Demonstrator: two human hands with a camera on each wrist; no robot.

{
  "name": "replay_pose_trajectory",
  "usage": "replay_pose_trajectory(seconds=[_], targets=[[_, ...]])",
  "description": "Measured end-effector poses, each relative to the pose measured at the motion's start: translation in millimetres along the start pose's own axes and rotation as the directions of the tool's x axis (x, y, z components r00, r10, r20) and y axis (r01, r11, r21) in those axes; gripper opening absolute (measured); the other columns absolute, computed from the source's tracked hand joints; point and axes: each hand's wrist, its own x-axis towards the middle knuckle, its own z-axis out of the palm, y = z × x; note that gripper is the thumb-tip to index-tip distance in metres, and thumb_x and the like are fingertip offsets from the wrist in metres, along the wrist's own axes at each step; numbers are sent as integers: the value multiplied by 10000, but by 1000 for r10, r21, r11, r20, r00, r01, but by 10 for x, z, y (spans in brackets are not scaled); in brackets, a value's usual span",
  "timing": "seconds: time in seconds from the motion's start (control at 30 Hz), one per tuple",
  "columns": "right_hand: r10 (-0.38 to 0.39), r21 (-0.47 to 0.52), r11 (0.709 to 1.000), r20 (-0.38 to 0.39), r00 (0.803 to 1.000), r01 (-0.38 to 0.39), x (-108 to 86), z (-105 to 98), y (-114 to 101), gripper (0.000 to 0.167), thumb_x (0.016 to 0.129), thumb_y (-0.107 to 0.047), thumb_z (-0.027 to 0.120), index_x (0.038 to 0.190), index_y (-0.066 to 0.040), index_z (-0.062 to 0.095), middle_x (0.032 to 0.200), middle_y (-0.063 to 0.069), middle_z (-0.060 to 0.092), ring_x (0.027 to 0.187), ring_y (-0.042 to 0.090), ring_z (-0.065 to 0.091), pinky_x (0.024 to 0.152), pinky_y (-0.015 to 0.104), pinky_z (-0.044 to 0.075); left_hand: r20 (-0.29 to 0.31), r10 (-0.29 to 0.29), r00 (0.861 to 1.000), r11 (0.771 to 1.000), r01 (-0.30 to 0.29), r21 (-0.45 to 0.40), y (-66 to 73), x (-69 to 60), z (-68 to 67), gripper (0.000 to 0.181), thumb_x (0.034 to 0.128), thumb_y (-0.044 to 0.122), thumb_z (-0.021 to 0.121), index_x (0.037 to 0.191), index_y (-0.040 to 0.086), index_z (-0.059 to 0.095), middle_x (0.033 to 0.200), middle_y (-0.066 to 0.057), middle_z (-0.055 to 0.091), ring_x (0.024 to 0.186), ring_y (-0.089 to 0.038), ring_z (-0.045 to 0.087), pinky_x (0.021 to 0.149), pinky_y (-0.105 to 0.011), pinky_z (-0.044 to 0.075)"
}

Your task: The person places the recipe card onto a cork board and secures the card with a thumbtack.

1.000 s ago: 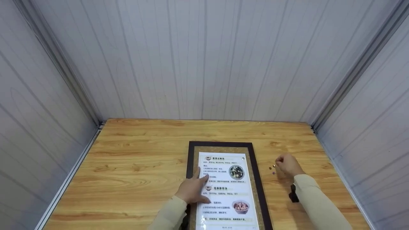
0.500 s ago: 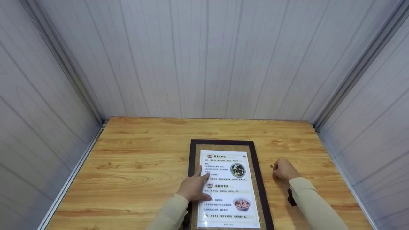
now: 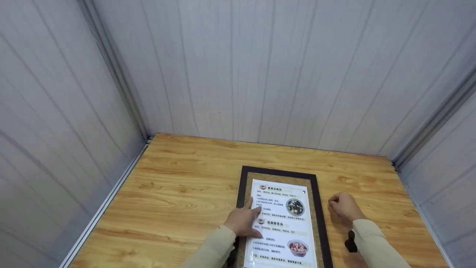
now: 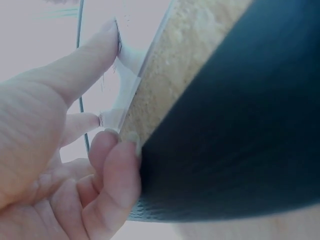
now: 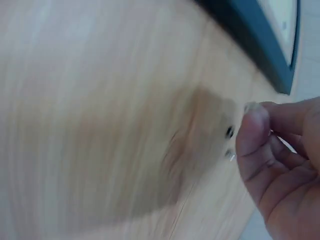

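A laminated recipe sheet (image 3: 275, 230) lies on a cork board (image 3: 319, 212) with a dark frame (image 3: 242, 186). My left hand (image 3: 241, 221) rests on the board's left side. In the left wrist view its thumb (image 4: 85, 65) presses the sheet, while two bent fingers (image 4: 117, 175) touch the dark border. A small dark dot (image 3: 304, 192) marks the sheet's upper right corner. Right of the frame, my right hand (image 3: 346, 206) hovers low with fingers curled and thumb against index. Whether it pinches something small is hidden. Beside it lie a dark small piece (image 5: 229, 132) and a shiny one (image 5: 230, 154), perhaps pushpins.
The wood-grain tabletop (image 3: 186, 208) extends to both sides of and behind the board. Pale panel walls (image 3: 241, 74) enclose it at the back, left and right. A black strap piece (image 3: 350, 242) sits at my right wrist.
The head view has turned left, shifting the scene right. My right hand now covers the small pieces that showed beside it on the table. The left hand stays on the sheet.
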Motion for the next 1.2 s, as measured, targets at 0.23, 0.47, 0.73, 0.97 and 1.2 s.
replay_pose_trajectory(seconds=[0.23,0.47,0.73,0.97,1.2], targets=[[-27,228,972,-106,994,51,181,287,-347,191,995,-34,561,1071,99,676,854,174,660,710,238,609,592,349,531,19,-7,1000,1000,7,16,38,50,23,950,644,534,885,1448,169,533,1555,-264,297,1137,-396,611,882,-421,514],[-53,284,955,-133,990,89,383,629,-768,167,967,-39,618,1044,77,710,887,197,669,759,289,624,619,409,558,16,-16,1000,1000,16,1,10,43,28,946,649,512,892,1452,167,529,1564,-253,284,1148,-405,601,882,-426,513],[-84,333,937,-74,994,104,529,966,-1134,170,972,-55,620,1040,51,734,831,191,656,689,282,627,581,366,539,22,-13,1000,1000,13,5,21,25,11,942,661,538,874,1455,170,526,1561,-250,295,1136,-394,613,865,-423,520],[-93,360,928,-17,996,93,604,1229,-1367,160,974,-75,626,1005,25,746,866,137,683,688,225,620,581,338,524,21,-24,999,999,23,30,30,-63,39,953,655,551,873,1454,165,527,1556,-244,310,1128,-379,622,819,-422,531],[-92,332,938,-30,995,97,649,1399,-1444,148,968,-79,630,941,4,749,810,92,689,570,124,528,526,270,438,5,-16,1000,999,16,39,65,-99,84,932,658,566,864,1442,177,544,1557,-232,317,1050,-363,650,767,-418,538]])
